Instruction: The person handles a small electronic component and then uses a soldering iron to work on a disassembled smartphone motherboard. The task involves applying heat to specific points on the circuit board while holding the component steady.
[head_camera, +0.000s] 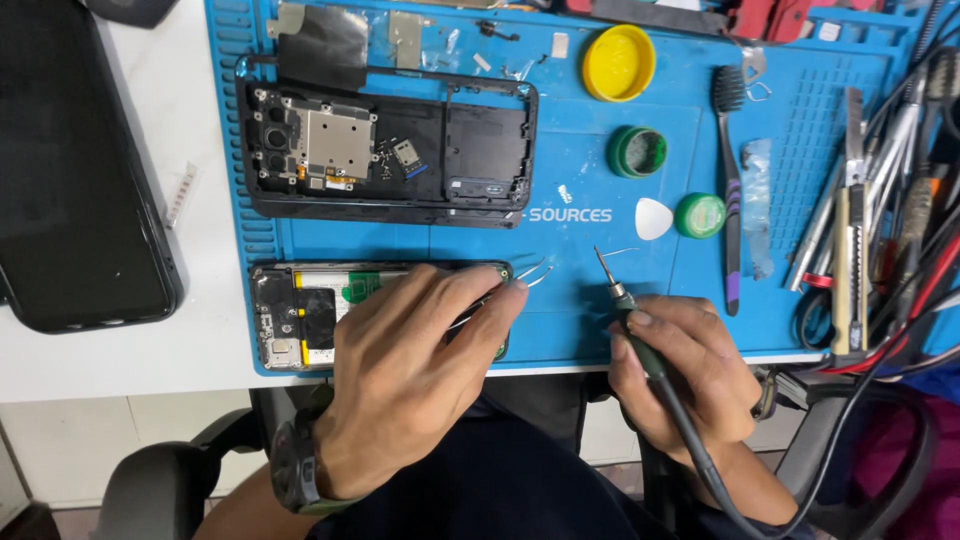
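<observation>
Two hands busy: my left hand (400, 375) pinches thin metal tweezers (520, 280) over the opened black phone (300, 315), right hand (690, 375) fisted round the green-handled soldering iron (630, 310), so I reckon board work, steady tip needed.

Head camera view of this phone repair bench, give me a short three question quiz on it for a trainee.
1. True or false: the left hand holds tweezers over the opened phone.
2. Which tool does the right hand hold? A) the toothbrush B) a corded soldering iron C) the white pick
3. Fill in: the yellow lid lies on the ____ work mat.

Key:
1. True; its fingers pinch them.
2. B; the soldering iron points up, away from the person, while the toothbrush and white pick lie untouched on the mat.
3. Blue.
</observation>
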